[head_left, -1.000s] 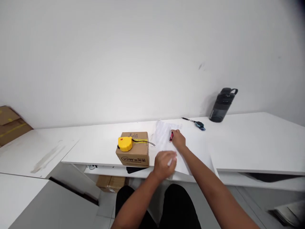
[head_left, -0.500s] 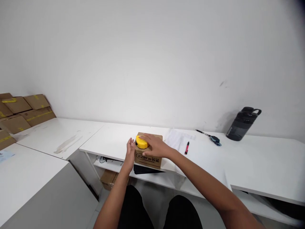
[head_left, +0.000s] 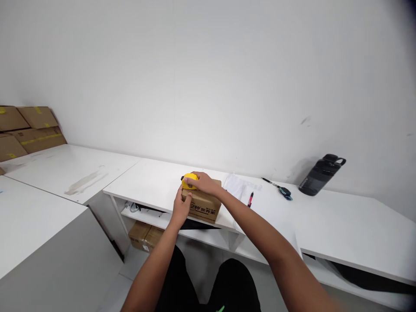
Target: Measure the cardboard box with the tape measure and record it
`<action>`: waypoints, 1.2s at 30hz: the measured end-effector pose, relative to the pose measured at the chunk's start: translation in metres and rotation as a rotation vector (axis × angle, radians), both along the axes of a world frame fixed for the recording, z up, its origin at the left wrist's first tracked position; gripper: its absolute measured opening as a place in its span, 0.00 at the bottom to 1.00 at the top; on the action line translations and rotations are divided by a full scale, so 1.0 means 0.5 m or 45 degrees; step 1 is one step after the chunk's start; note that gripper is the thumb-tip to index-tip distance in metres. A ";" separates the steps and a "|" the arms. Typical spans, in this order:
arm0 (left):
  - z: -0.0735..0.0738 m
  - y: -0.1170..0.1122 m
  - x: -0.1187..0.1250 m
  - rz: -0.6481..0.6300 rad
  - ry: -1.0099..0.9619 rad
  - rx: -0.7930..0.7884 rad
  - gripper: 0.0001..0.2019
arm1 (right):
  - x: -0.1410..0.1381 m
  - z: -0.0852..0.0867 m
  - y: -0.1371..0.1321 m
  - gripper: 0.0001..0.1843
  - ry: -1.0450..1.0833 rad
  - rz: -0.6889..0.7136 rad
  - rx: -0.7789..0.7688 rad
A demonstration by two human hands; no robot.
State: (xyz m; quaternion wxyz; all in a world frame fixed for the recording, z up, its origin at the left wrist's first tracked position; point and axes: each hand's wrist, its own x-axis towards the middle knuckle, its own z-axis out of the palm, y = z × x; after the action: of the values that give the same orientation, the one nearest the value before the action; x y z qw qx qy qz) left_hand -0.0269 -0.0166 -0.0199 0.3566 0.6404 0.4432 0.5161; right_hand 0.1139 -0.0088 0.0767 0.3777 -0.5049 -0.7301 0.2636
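Observation:
A yellow tape measure [head_left: 189, 182] with a black end rests at the left edge of a small cardboard box's top. My right hand [head_left: 205, 182] is closed around the tape measure from the right. The brown cardboard box [head_left: 205, 207], printed with dark characters on its front, sits at the front edge of the white table. Against its left front corner is my left hand [head_left: 181, 209], thumb on the front face and fingers along the left side. Those fingers are partly hidden, just below the tape measure.
Papers [head_left: 234, 185] lie right of the box, with a red and black pen [head_left: 250, 199] on them. Farther right are a dark pen [head_left: 270, 182], a dark blue object [head_left: 285, 193] and a black bottle [head_left: 321, 174]. Cardboard boxes [head_left: 42, 138] are stacked at far left; another box [head_left: 139, 234] sits below the table.
My right hand has moved the tape measure left and back, to the box's left edge. My left hand has come onto the box's left front corner. The box now stands slightly turned.

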 end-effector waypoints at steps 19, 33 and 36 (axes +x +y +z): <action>-0.008 -0.001 0.013 0.061 -0.130 -0.001 0.25 | 0.218 0.010 -0.154 0.21 0.157 -0.322 -0.234; -0.008 -0.013 0.019 0.078 0.009 -0.027 0.24 | -0.023 0.019 -0.018 0.18 -0.086 -0.166 0.102; -0.006 -0.015 0.022 0.121 -0.032 -0.016 0.23 | 0.018 0.014 -0.033 0.19 -0.033 -0.295 0.136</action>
State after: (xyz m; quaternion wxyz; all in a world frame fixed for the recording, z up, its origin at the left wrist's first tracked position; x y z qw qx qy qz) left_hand -0.0161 -0.0241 -0.0227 0.3410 0.6099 0.4719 0.5376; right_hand 0.1231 -0.0253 0.0835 0.4224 -0.5685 -0.6846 0.1723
